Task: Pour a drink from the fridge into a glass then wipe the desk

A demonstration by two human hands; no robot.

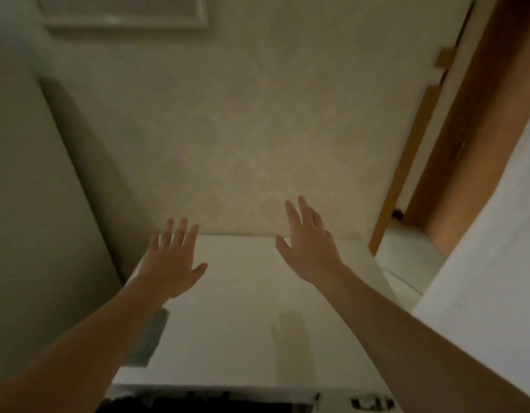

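1. Head view looks down on a white worktop (243,308) pushed against a cream patterned wall (243,129); I take this for the desk that is to be wiped.
2. No drink, glass or fridge can be made out for certain. A faint yellowish upright smear (290,332) stands on the worktop near its front edge, right of centre; it may be a glass, but blur makes that impossible to tell.
3. A grey-green cloth (150,338) lies at the worktop's left edge, partly hidden under the left forearm, probably kept there for the wiping.
4. Left hand (171,260) hangs over the worktop's back left part, fingers spread and straight, holding nothing. Whether it touches the surface cannot be told.
5. Right hand (308,245) is raised over the worktop's back right part, fingers straight and apart, also empty, its tips showing against the wall.
6. Both hands are well apart from each other, palms down. I judge this a starting pose with no step begun: pouring and wiping are both left to do.
7. Right of the worktop stands a brown wooden door frame (406,162); to its left rises a pale tall surface (34,189), possibly the fridge, though that is a guess.
8. High above the worktop hangs a white-framed picture (123,13).
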